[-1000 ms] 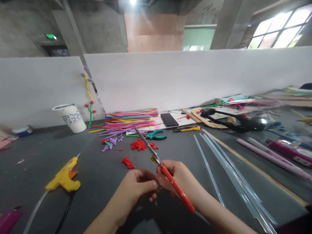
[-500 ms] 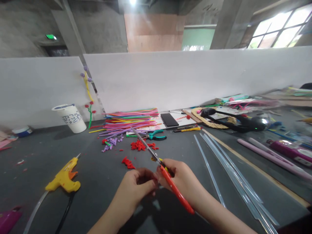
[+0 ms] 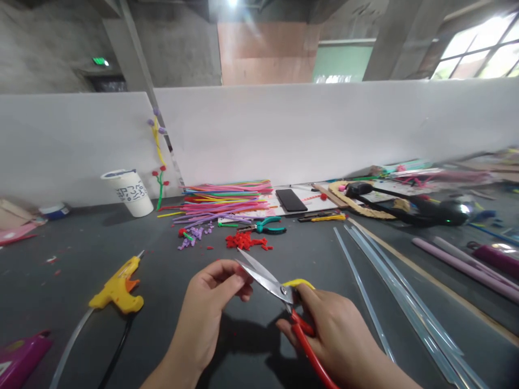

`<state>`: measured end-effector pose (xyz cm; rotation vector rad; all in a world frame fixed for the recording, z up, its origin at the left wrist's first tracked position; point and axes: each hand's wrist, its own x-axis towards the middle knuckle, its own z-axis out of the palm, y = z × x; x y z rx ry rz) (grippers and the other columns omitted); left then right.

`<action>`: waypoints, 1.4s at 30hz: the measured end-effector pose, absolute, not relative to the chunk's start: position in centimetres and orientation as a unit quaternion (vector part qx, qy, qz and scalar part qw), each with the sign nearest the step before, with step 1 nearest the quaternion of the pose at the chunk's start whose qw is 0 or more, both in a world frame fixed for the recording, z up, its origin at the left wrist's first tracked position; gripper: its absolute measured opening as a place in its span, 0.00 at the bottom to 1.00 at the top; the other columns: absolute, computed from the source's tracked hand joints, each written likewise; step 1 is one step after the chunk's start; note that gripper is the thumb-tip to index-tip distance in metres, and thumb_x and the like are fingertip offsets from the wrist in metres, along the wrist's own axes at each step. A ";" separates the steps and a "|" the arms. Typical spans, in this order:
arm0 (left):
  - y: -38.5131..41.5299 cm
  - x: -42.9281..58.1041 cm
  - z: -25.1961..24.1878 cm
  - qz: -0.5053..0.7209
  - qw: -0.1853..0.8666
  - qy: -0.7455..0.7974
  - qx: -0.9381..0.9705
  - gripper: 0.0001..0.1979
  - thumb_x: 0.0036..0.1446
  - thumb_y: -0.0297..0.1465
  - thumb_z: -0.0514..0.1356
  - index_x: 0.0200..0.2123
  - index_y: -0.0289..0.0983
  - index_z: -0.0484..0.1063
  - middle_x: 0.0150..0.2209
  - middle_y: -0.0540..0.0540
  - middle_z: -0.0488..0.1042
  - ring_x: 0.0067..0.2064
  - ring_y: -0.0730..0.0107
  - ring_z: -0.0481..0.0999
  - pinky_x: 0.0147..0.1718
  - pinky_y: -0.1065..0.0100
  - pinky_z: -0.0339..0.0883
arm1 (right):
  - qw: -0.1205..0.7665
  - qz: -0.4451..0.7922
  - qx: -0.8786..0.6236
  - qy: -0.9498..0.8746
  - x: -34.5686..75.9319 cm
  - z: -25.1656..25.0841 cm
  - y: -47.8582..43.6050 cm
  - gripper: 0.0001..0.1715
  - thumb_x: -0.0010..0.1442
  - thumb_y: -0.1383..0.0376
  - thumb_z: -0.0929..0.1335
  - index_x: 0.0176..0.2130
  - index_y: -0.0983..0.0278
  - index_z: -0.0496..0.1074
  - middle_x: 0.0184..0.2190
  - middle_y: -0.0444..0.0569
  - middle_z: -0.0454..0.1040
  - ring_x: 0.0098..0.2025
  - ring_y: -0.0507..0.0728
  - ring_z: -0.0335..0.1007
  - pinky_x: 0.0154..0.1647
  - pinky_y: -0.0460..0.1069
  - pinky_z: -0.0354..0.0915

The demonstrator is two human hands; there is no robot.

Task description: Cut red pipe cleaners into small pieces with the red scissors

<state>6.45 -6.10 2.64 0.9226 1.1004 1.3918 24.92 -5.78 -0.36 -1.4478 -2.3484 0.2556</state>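
Observation:
My right hand (image 3: 338, 319) grips a pair of scissors (image 3: 271, 282) by the red handles, blades parted and pointing up and left. A curved yellow strip (image 3: 299, 282), perhaps a pipe cleaner, shows between the scissors and my right fingers. My left hand (image 3: 217, 289) is pinched closed at the blade tips; whatever lies between its fingertips is hidden. Just beyond the blade tips lies a pile of short red pieces (image 3: 245, 241). To its left are small purple pieces (image 3: 194, 236) with a red-tipped green stem (image 3: 185, 234).
A yellow glue gun (image 3: 118, 286) lies at left. Behind are a bundle of coloured pipe cleaners (image 3: 227, 200), teal-handled pliers (image 3: 270, 226), a phone (image 3: 291, 200) and a white cup (image 3: 132, 193). Clear glue sticks (image 3: 397, 292) and a black lamp (image 3: 421, 208) lie at right.
My hands have moved apart. The scissors have dropped lower and their blades have parted, with the tips now beside my left fingertips. The small red cluster near my left hand no longer shows.

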 end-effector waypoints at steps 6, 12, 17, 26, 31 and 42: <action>-6.2 6.4 2.5 0.594 0.531 0.454 0.399 0.04 0.44 0.23 0.59 0.24 0.34 0.73 0.22 0.49 0.72 0.24 0.75 0.68 0.26 0.74 0.62 | 0.181 0.069 -0.499 -0.845 24.8 -0.4 -6.0 0.18 0.53 0.50 0.60 0.28 0.63 0.62 0.22 0.46 0.69 0.23 0.55 0.64 0.22 0.46 0.48; -6.1 6.5 2.5 0.602 0.535 0.452 0.383 0.03 0.45 0.23 0.59 0.23 0.34 0.73 0.21 0.50 0.72 0.24 0.76 0.68 0.25 0.74 0.62 | 0.180 0.058 -0.495 -0.848 24.5 -0.6 -6.0 0.18 0.54 0.50 0.60 0.27 0.63 0.61 0.21 0.46 0.69 0.22 0.56 0.65 0.22 0.47 0.47; -6.2 6.3 2.5 0.600 0.533 0.456 0.386 0.04 0.46 0.23 0.58 0.24 0.34 0.72 0.21 0.50 0.72 0.24 0.76 0.69 0.25 0.74 0.62 | 0.176 0.056 -0.495 -0.849 24.7 -0.5 -6.0 0.19 0.54 0.50 0.59 0.28 0.63 0.62 0.22 0.46 0.69 0.23 0.55 0.65 0.22 0.47 0.48; -6.1 6.2 2.4 0.594 0.529 0.461 0.393 0.04 0.45 0.22 0.59 0.26 0.34 0.73 0.22 0.50 0.73 0.24 0.76 0.69 0.24 0.75 0.62 | 0.167 0.062 -0.504 -0.845 25.0 -0.4 -5.9 0.20 0.53 0.48 0.59 0.30 0.63 0.62 0.23 0.47 0.70 0.24 0.57 0.66 0.23 0.47 0.48; -6.0 6.2 2.3 0.592 0.535 0.459 0.391 0.03 0.46 0.25 0.60 0.26 0.34 0.74 0.22 0.49 0.73 0.24 0.76 0.70 0.24 0.75 0.63 | 0.177 0.038 -0.496 -0.849 25.0 -0.6 -5.8 0.21 0.55 0.48 0.58 0.28 0.63 0.61 0.20 0.46 0.68 0.22 0.56 0.65 0.22 0.47 0.46; -5.9 6.3 2.7 0.599 0.570 0.435 0.356 0.01 0.43 0.25 0.62 0.24 0.33 0.74 0.21 0.50 0.72 0.22 0.77 0.70 0.22 0.77 0.63 | 0.188 0.005 -0.480 -0.857 24.9 -0.7 -5.8 0.21 0.56 0.48 0.57 0.27 0.63 0.61 0.18 0.45 0.68 0.20 0.55 0.64 0.21 0.47 0.46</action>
